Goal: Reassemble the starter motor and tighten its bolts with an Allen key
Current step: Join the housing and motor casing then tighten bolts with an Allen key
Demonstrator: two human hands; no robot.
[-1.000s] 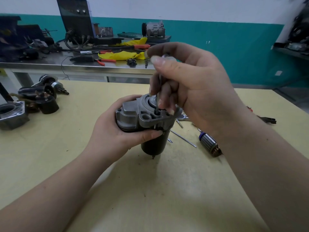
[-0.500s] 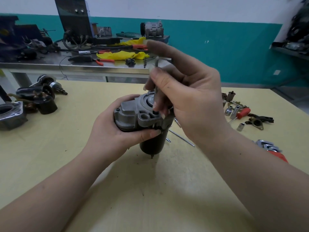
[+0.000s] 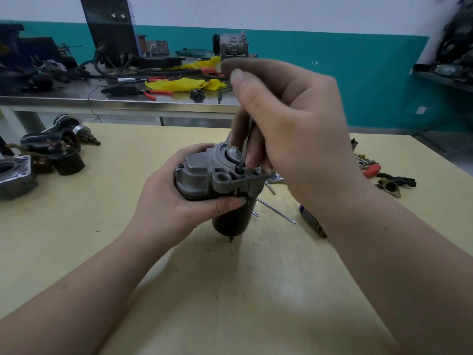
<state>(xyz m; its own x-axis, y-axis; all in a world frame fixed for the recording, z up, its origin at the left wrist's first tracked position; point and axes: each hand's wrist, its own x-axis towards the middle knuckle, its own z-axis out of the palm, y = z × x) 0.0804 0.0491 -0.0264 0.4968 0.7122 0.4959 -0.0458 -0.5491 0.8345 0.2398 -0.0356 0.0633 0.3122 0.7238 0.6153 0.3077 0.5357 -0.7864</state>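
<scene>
Grey-capped black starter motor (image 3: 204, 179) upright, L hand (image 3: 169, 198) gripping, R hand (image 3: 289, 129) pinching Allen key (image 3: 244, 152).

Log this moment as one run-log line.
left hand grips starter motor | right hand holds Allen key in bolt | tightening

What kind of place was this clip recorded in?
Probably an auto-electrical repair workshop: loose starter parts lie on the yellow worktable, and the steel bench behind holds pliers, cables and an alternator-like unit.
</scene>
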